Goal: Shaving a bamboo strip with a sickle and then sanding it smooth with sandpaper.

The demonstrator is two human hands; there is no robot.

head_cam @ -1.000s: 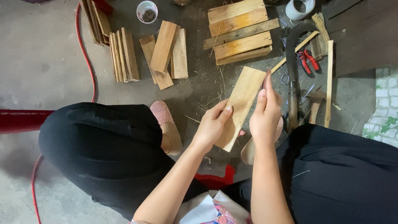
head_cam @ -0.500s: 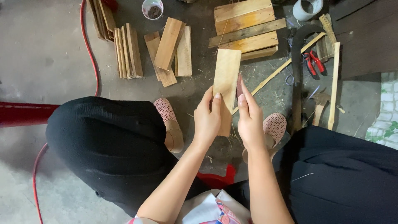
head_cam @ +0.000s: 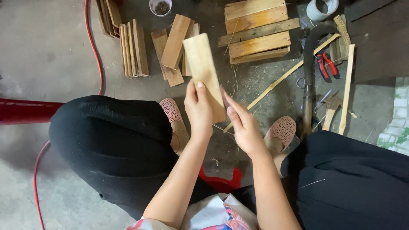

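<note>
Here, small wood boards (head_cam: 135, 49) lie on the floor (head_cam: 47, 51). The left hand (head_cam: 198, 108) grasps a pale wooden plank (head_cam: 203, 68) upright above the knees; the right hand (head_cam: 243, 127), fingers extended, touches its lower edge. Red pliers (head_cam: 327, 64) lie further right.

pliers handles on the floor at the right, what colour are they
Red, with dark tips. The pliers lie on the floor beside the dark curved tool; the head view shows them.

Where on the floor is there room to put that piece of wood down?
Bare concrete lies left of the red hose, beyond the upright slats. The floor ahead is crowded with planks, and pliers and sticks sit to the right. The left hand holds the board.
</note>
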